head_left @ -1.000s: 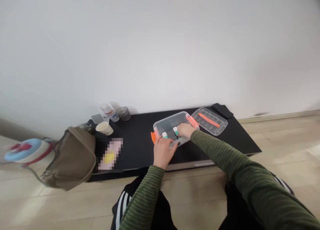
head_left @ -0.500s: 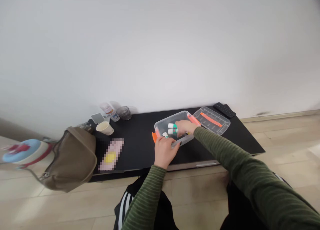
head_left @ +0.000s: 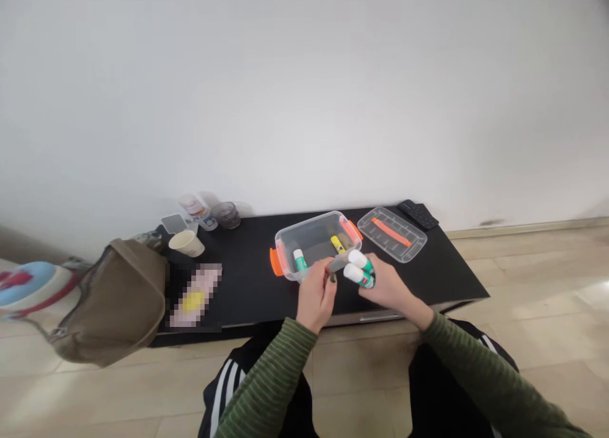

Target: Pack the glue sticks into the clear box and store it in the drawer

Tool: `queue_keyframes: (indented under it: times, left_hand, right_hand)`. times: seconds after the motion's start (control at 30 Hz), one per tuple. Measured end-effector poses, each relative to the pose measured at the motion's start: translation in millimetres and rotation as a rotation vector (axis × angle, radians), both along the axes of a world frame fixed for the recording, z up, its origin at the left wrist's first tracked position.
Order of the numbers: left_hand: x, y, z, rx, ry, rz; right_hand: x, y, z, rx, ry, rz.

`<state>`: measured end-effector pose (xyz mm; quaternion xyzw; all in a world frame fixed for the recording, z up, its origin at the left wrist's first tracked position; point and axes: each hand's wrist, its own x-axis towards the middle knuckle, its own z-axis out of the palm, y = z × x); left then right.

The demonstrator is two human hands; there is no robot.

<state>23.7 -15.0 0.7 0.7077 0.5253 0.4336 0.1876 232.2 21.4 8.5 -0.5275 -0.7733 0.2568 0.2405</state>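
Note:
Two white-and-green glue sticks (head_left: 360,277) lie side by side in my right hand (head_left: 389,287), which is closed around them just over the near right edge of the box. My left hand (head_left: 316,296) pinches the near rim of a clear plastic box (head_left: 311,222) with orange clips. Inside the box are another white-and-green glue stick (head_left: 299,259), at the left, and a yellow glue stick (head_left: 337,244), toward the right. The box's clear lid (head_left: 392,235), crossed by an orange handle, rests on the table right of it.
On the black table (head_left: 247,285), a dark keypad-like object (head_left: 419,214) is by the wall. To the left stand a paper cup (head_left: 187,243), a spray can (head_left: 200,212), a dark glass (head_left: 225,215) and a brown bag (head_left: 117,305). A blurred pink packet (head_left: 196,296) lies near the front.
My right hand has come out of the box toward me, lifting two glue sticks. My left hand stays on the near rim. The view has shifted slightly, and the yellow glue stick shows more fully.

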Motion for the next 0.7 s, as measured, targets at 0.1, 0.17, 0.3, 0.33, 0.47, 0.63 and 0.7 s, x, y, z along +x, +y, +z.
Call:
queue_keyframes:
  times: [0.1, 0.17, 0.3, 0.33, 0.47, 0.63, 0.7]
  left_hand:
    - [23, -4, -7.6, -0.196, 0.019, -0.042]
    - [33, -2, -8.1, -0.308, 0.138, -0.001]
    - [43, 7, 0.3, -0.394, 0.346, 0.063]
    - [46, 8, 2.2, -0.388, 0.357, 0.076]
    - [54, 8, 2.8, -0.375, 0.245, 0.126]
    - [62, 11, -7.1, -0.35, 0.247, 0.114]
    - [68, 17, -14.4, -0.353, 0.427, 0.051]
  right_hand:
    - [-6, -9, -15, 0.063, -0.159, 0.121]
    - [-7, -11, -20, 0.111, -0.249, 0.159]
    - [-2, -7, -22, 0.202, -0.361, 0.106]
    - [0, -5, -22, 0.237, -0.384, 0.103]
    - [18, 2, -20, 0.317, -0.458, 0.101]
    - [48, 18, -24, 0.028, -0.422, -0.163]
    - [56, 27, -29, -0.179, -0.401, -0.299]
